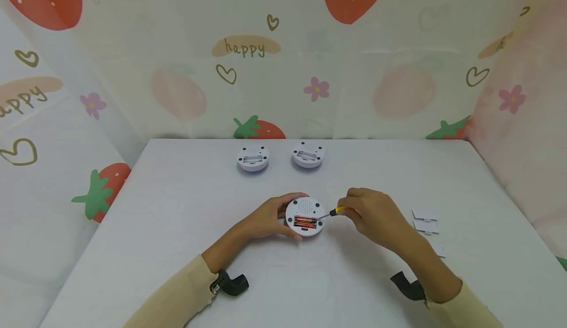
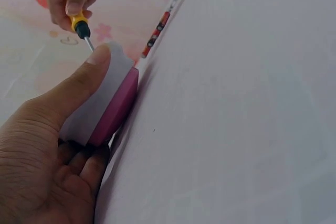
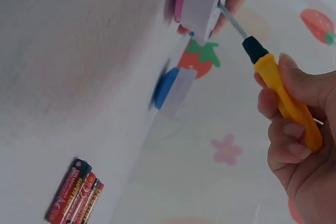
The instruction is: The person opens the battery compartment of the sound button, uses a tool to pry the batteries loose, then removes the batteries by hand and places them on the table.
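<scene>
My left hand [image 1: 270, 217] grips a round white device [image 1: 304, 205] by its side, thumb on the near rim. Its underside faces up, with speaker holes and an uncovered compartment holding red batteries [image 1: 305, 222]. A pink layer [image 2: 116, 109] shows beneath the white body in the left wrist view. The right hand [image 1: 374, 214] holds a screwdriver [image 3: 294, 106] with a yellow handle and black collar. Its metal shaft slants down to the left, the tip right at the compartment's right end.
Two similar white devices, one at left [image 1: 253, 159] and one at right [image 1: 307, 155], stand at the back with bare compartments. Several white covers [image 1: 425, 214] lie at the right. Loose red-and-black batteries [image 3: 73, 190] rest on the table. A printed curtain [image 1: 274, 86] hangs behind.
</scene>
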The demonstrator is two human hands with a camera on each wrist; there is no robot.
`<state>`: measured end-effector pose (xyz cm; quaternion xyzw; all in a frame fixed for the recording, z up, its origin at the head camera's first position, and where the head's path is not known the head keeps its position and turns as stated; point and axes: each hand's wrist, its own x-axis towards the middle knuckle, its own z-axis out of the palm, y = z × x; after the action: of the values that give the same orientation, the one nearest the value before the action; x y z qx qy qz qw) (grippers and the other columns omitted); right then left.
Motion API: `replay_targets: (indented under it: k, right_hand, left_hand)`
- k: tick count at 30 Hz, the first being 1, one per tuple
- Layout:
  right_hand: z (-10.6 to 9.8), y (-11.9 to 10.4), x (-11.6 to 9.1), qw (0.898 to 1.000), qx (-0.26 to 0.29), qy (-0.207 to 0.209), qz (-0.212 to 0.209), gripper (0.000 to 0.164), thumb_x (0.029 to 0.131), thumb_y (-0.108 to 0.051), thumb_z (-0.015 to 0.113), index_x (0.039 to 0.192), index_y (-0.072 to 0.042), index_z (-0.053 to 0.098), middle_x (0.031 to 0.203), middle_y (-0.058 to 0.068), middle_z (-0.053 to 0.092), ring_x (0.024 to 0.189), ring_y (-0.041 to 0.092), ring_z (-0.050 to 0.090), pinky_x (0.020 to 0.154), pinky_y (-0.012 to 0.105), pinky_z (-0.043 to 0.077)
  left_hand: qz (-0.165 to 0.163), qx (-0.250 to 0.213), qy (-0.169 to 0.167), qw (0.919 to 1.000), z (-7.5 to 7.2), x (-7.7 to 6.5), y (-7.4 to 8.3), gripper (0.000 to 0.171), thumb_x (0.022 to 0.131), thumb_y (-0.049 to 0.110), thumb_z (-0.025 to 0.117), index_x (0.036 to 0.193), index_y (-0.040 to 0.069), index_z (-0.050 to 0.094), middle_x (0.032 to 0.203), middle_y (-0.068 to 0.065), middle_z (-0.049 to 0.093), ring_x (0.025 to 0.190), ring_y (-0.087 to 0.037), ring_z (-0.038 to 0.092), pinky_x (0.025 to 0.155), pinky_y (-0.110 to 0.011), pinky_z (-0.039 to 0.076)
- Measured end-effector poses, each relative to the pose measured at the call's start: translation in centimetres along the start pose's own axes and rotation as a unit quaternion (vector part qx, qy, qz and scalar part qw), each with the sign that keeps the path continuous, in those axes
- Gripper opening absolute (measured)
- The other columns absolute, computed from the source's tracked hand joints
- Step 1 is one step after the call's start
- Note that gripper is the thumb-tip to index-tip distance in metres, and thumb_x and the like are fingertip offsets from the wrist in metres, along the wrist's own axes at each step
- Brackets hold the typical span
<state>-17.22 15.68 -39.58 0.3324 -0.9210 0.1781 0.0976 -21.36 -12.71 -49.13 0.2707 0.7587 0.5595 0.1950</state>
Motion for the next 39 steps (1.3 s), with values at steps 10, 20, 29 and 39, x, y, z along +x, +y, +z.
replay_targets:
  k: [10, 20, 29, 39]
  right_hand:
    - [0.2, 0.8, 0.2, 0.999, 0.037, -0.013, 0.023, 0.009, 0.085, -0.011, 0.083, 0.093, -0.012, 0.081, 0.078, -0.009, 0.066, 0.065, 0.006, 0.051, 0.059, 0.023, 0.047]
    - [0.3, 1.5, 0.1, 0.998, 0.055, -0.017, 0.023, 0.003, 0.090, -0.013, 0.078, 0.091, -0.010, 0.080, 0.079, -0.007, 0.070, 0.066, 0.007, 0.050, 0.062, 0.027, 0.046]
    - [0.4, 1.5, 0.0, 0.998, 0.047, -0.021, 0.039, 0.006, 0.092, -0.014, 0.076, 0.092, -0.010, 0.081, 0.077, -0.005, 0.069, 0.064, 0.008, 0.047, 0.063, 0.029, 0.044]
    - [0.4, 1.5, 0.0, 0.996, 0.048, -0.022, 0.067, 0.010, 0.093, -0.016, 0.075, 0.093, -0.008, 0.081, 0.075, -0.003, 0.070, 0.063, 0.010, 0.046, 0.060, 0.029, 0.040]
  left_hand:
    - [0.000, 0.003, 0.000, 1.0000, 0.0, 0.0, 0.2, 0.098, 0.068, 0.011, 0.096, 0.152, 0.020, 0.046, 0.148, 0.002, 0.052, 0.131, -0.013, 0.054, 0.109, -0.024, 0.043]
    - [-0.003, 0.004, 0.004, 1.0000, 0.0, 0.0, 0.3, 0.098, 0.068, 0.009, 0.096, 0.151, 0.018, 0.047, 0.148, 0.001, 0.053, 0.131, -0.013, 0.054, 0.110, -0.024, 0.043]
    - [-0.013, 0.002, 0.004, 0.9999, 0.0, -0.1, 0.3, 0.098, 0.067, 0.011, 0.096, 0.151, 0.019, 0.047, 0.148, 0.002, 0.053, 0.131, -0.013, 0.054, 0.109, -0.025, 0.043]
    - [-0.011, -0.013, -0.001, 0.9999, 0.0, -0.1, 0.3, 0.098, 0.067, 0.009, 0.096, 0.152, 0.019, 0.046, 0.149, 0.001, 0.052, 0.132, -0.014, 0.054, 0.109, -0.026, 0.044]
